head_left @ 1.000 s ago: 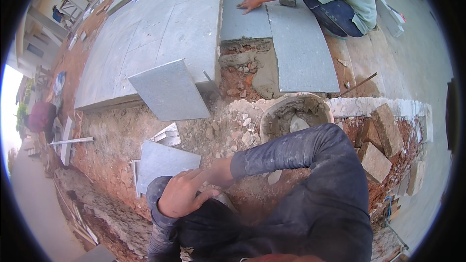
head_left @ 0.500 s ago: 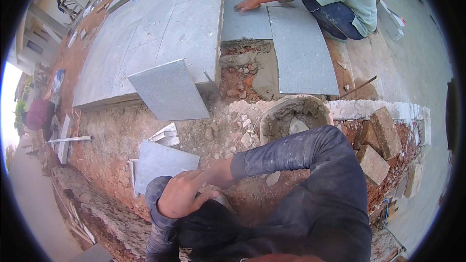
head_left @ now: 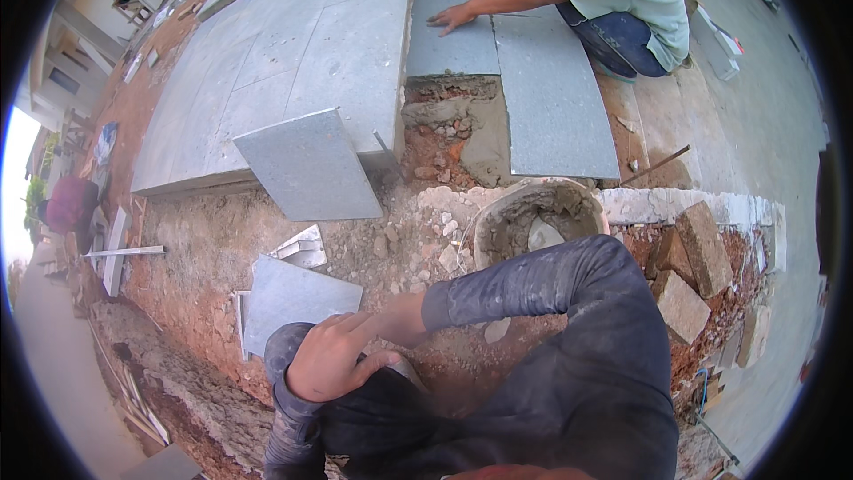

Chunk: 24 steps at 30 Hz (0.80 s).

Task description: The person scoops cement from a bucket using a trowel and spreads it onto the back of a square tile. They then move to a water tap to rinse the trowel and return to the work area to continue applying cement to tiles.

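My left hand (head_left: 333, 358) lies across my right wrist (head_left: 404, 316), its fingers over the wrist and its thumb bent below. Most of my right hand is hidden beneath it, so its fingers do not show. Both arms rest near my knees in dark, dusty sleeves. Just beyond my hands a small grey stone slab (head_left: 298, 298) lies on the dirt, with a metal trowel-like piece (head_left: 304, 247) behind it. A bucket of wet mortar (head_left: 484, 240) stands past my right forearm, a pale lump inside it.
A co-worker (head_left: 622, 4) squats at the far right, one hand (head_left: 453, 18) flat on laid grey paving (head_left: 555, 98). A loose slab (head_left: 311, 164) leans on the raised paved platform (head_left: 346, 53). Broken bricks (head_left: 706, 249) lie right; a metal bar (head_left: 657, 166) sticks out nearby.
The co-worker's other hand has come into view at the top, where a yellow-and-black tape measure lay. Their hand on the paving has shifted slightly. My hands stay put.
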Each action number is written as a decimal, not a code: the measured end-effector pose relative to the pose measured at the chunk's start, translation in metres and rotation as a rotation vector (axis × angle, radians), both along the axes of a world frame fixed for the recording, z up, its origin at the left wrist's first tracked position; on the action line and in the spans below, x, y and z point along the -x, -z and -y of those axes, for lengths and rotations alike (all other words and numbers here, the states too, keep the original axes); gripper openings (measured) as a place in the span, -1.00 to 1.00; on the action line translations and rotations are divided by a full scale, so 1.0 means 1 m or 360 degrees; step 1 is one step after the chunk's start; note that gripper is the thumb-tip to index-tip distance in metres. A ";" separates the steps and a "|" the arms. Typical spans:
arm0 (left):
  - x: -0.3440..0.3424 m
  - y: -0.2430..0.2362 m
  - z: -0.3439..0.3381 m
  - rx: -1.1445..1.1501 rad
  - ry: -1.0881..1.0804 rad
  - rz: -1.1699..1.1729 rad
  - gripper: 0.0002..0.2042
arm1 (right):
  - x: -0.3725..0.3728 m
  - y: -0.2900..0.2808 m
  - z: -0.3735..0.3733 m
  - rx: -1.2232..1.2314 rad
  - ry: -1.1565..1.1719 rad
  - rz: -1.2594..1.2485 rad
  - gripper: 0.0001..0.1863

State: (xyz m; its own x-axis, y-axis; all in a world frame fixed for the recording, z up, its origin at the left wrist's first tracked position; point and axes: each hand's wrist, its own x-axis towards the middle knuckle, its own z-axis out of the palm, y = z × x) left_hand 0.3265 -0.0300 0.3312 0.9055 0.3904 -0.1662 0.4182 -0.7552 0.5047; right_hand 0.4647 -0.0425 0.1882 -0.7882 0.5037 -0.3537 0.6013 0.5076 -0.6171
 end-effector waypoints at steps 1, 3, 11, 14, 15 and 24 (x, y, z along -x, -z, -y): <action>0.000 0.000 0.000 -0.0005 0.0003 0.0002 -0.55 | 0.000 0.001 0.000 0.0000 0.0001 -0.0008 -0.79; 0.000 0.000 0.000 -0.0007 0.0007 -0.0007 -0.54 | 0.001 0.003 0.000 0.0002 0.0005 -0.0026 -0.78; 0.000 -0.001 -0.001 0.0018 0.0003 -0.0017 -0.54 | 0.002 0.006 0.001 0.0019 0.0041 -0.0037 -0.79; -0.001 -0.001 0.000 0.0025 0.0009 0.0021 -0.54 | 0.003 0.008 0.001 0.0031 0.0041 -0.0030 -0.79; -0.001 -0.001 0.000 0.0023 0.0010 0.0025 -0.54 | 0.003 0.010 0.000 0.0038 0.0040 -0.0022 -0.79; 0.000 -0.001 -0.002 0.0025 0.0016 0.0002 -0.54 | 0.003 0.011 -0.002 0.0055 0.0020 -0.0035 -0.80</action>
State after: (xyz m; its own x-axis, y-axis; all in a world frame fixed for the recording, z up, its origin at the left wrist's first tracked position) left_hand 0.3270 -0.0284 0.3320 0.9095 0.3787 -0.1714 0.4102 -0.7514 0.5169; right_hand 0.4621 -0.0408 0.1771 -0.7897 0.5013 -0.3537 0.5935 0.4782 -0.6474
